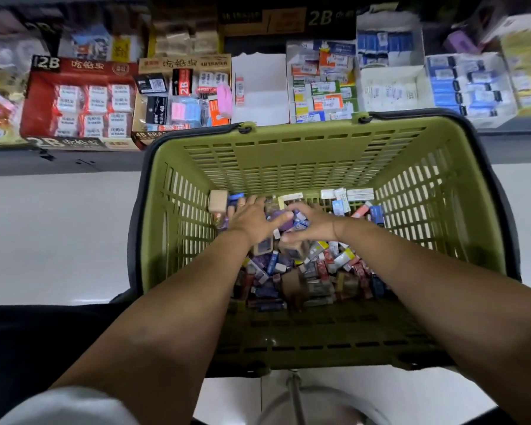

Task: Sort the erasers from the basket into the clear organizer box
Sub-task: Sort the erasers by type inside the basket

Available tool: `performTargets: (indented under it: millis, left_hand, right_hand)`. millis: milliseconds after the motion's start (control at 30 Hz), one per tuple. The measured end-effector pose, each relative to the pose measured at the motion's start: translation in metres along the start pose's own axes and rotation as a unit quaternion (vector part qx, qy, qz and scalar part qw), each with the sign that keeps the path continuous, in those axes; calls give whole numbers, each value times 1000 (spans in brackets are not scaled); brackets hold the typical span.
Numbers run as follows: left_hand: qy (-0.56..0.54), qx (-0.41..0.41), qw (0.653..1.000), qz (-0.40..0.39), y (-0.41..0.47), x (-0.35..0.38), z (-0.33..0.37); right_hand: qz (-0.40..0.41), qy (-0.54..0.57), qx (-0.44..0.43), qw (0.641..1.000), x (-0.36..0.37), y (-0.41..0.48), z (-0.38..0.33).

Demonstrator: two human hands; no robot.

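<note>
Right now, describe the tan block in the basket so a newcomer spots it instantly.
Find the green basket. In its far left inside corner, just beyond the left hand, sits the tan block. It is plain and unprinted, unlike the colourful wrapped erasers around it.

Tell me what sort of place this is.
Probably a stationery shop: a shelf lined with eraser display boxes, a red box marked 2B, and a green shopping basket of loose erasers.

White short sleeve (71,406) on the left arm (154,317).
</note>
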State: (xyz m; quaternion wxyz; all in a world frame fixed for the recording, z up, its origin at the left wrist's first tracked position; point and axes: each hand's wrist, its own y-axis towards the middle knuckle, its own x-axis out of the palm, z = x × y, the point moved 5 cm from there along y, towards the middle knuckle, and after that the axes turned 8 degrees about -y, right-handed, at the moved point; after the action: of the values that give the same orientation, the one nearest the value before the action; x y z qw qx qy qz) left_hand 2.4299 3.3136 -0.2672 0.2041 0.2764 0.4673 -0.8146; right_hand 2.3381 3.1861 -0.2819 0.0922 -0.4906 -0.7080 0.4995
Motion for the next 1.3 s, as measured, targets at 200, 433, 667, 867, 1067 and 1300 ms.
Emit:
performTargets:
  millis: [200,433,667,867,1067,1300]
  left_hand:
    - [-116,-38,991,-46,-4,1,-5]
    - [-274,-35,947,-162,-33,19,27]
    - [-217,-83,945,-232,-61,31,26]
    - [-261,-88,928,-251,-94,63,13]
    - [-263,-99,938,-201,-98,49,11]
    - [-269,-49,961,52,-59,19,3]
  right_hand:
    - [-15,-26,1,1000,8,-9,5]
    - [-89,25,13,996,18,-31,20]
    - [-163,56,47,984,18,-68,46]
    - [-273,-106,118,949,-7,-105,61]
    - [-39,-162,126,978,-41,-93,59]
    - [136,-61,-29,988,-38,-44,9]
